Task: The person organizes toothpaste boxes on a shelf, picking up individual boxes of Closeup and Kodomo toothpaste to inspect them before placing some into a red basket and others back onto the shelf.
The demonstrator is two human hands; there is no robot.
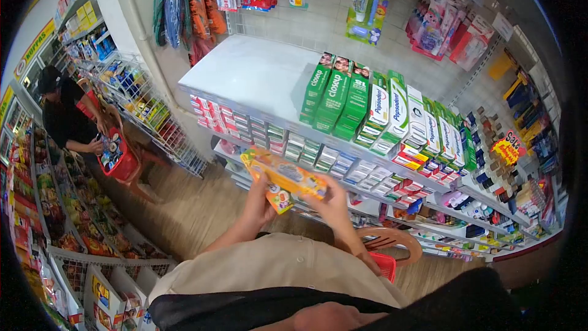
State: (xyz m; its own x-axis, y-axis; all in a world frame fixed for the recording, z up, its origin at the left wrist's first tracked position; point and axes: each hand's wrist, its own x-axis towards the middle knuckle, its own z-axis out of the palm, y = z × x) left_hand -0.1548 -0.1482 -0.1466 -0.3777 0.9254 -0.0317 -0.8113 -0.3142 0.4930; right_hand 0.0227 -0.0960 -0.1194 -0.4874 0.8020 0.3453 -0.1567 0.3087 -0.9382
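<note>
In front of the shelf, both hands hold up long, slim orange cartons with coloured pictures. My left hand point(262, 201) is closed at the left end, its thumb on the upper orange carton point(286, 173). A second, yellow-orange carton point(281, 200) shows below it, its end by my left fingers. My right hand point(332, 203) grips the right end of the upper carton. Beyond them, green Closeup boxes point(334, 95) stand on the white shelf top point(245, 73), beside Pepsodent boxes point(398, 107). Smaller boxes point(294, 147) fill the tier just behind the cartons.
A brown plastic chair point(392, 239) with a red basket point(383, 266) is close at my right. On the left, a person point(67, 107) is at another red basket point(116, 153) on a chair. Packed shelves point(73, 208) line the aisle; toothbrush packs point(367, 3) hang above.
</note>
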